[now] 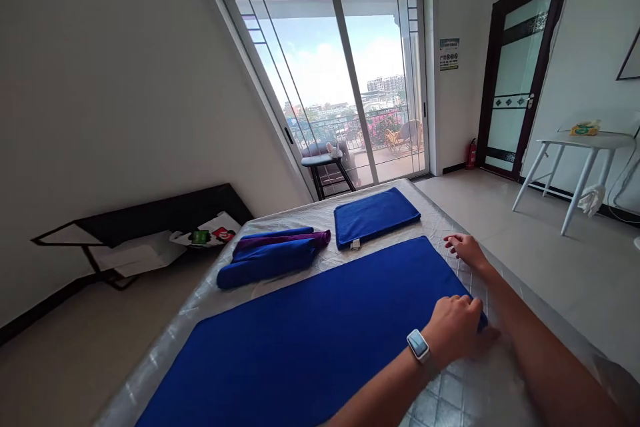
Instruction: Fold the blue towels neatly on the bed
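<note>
A large blue cloth (310,320) is spread flat over a plastic-covered mattress (280,217). My left hand (454,323), with a watch on its wrist, is closed on the cloth's near right corner. Further up, my right hand (466,250) is held just beyond the cloth's right edge, fingers loosely bent and apart, with nothing in them. Beyond the spread cloth lies a folded blue cloth (377,215) with a white tag. Left of it is a folded bundle of blue and purple cloth (275,257).
A black bench-like frame (170,210) with papers and packages stands on the left floor. Behind the mattress are a stool (323,161) and sliding glass doors (350,93). At right stand a white table (587,140) with a yellow tissue pack, a door (520,73) and a fire extinguisher (471,154).
</note>
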Demonstrator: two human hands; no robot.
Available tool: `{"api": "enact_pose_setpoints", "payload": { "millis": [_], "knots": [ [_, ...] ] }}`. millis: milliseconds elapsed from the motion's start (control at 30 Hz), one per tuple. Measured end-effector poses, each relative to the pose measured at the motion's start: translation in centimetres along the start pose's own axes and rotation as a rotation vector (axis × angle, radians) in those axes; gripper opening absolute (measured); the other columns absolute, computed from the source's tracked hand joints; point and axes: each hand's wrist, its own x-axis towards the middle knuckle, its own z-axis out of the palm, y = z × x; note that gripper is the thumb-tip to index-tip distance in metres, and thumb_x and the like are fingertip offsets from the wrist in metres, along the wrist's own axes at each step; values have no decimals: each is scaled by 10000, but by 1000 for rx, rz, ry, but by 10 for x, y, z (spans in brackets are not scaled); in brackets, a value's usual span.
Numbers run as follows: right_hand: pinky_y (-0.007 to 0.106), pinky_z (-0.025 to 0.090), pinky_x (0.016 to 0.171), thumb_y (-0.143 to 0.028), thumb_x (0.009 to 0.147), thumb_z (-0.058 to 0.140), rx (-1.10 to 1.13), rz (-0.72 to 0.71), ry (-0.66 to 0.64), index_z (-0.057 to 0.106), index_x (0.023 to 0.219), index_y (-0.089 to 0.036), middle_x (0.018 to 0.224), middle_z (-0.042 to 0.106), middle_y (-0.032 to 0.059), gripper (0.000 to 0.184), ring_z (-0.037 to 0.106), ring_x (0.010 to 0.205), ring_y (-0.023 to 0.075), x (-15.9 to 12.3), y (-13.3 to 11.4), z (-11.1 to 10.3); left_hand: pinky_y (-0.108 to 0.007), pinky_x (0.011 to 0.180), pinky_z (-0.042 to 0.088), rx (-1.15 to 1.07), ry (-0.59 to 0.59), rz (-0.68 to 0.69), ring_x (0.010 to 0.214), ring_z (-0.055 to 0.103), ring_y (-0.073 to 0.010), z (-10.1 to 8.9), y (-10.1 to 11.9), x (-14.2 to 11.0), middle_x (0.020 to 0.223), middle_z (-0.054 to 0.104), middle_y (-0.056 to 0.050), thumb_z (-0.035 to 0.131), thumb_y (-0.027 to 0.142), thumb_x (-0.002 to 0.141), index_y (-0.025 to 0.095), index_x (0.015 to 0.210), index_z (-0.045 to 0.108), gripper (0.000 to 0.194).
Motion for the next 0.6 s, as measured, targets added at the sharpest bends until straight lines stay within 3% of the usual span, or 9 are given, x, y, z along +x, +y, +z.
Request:
{"api": "enact_pose_setpoints", "payload": {
  "millis": [67, 233, 300, 467, 600],
  "knots": [
    [223, 521, 674, -276, 904, 491, -49, 2, 0, 769, 1062, -180, 965, 794, 78, 334, 731, 814, 177, 1, -1, 3, -391, 826, 575, -1, -12, -4, 963, 656, -198, 11, 3, 7, 1176, 652, -74, 619, 399, 964, 194, 1204, 617, 316],
    [232, 494, 745, -303, 901, 528, -170, 17, 2, 793, 1014, -224, 915, 799, 60, 299, 731, 917, 207, 3, -3, 6, -307, 593, 469, 108, -112, -47, 656, 613, -190, 20, 5, 9, 817, 668, -69, 553, 273, 938, 186, 939, 609, 103],
    [245, 492, 769, -328, 907, 526, -210, 31, 6, 794, 1022, -241, 938, 799, 63, 304, 726, 960, 224, 2, -4, 5, -294, 584, 457, 148, -123, -42, 666, 630, -194, 16, 4, 6, 820, 683, -72, 542, 236, 926, 192, 895, 589, 71],
    [276, 499, 787, -412, 910, 543, -285, 71, 7, 799, 994, -250, 1001, 792, 103, 315, 710, 1043, 269, 0, -14, 4, -265, 617, 491, 65, -15, -48, 699, 684, -179, -5, -3, -11, 810, 725, -53, 498, 190, 946, 194, 883, 584, 107],
    [258, 525, 678, -492, 933, 522, -268, 67, -53, 766, 1085, -211, 858, 790, 85, 402, 745, 825, 223, 9, -39, 17, -292, 652, 525, 57, 66, -47, 716, 715, -199, -19, -13, -32, 791, 744, -51, 525, 200, 938, 201, 896, 593, 80]
  ]
}}
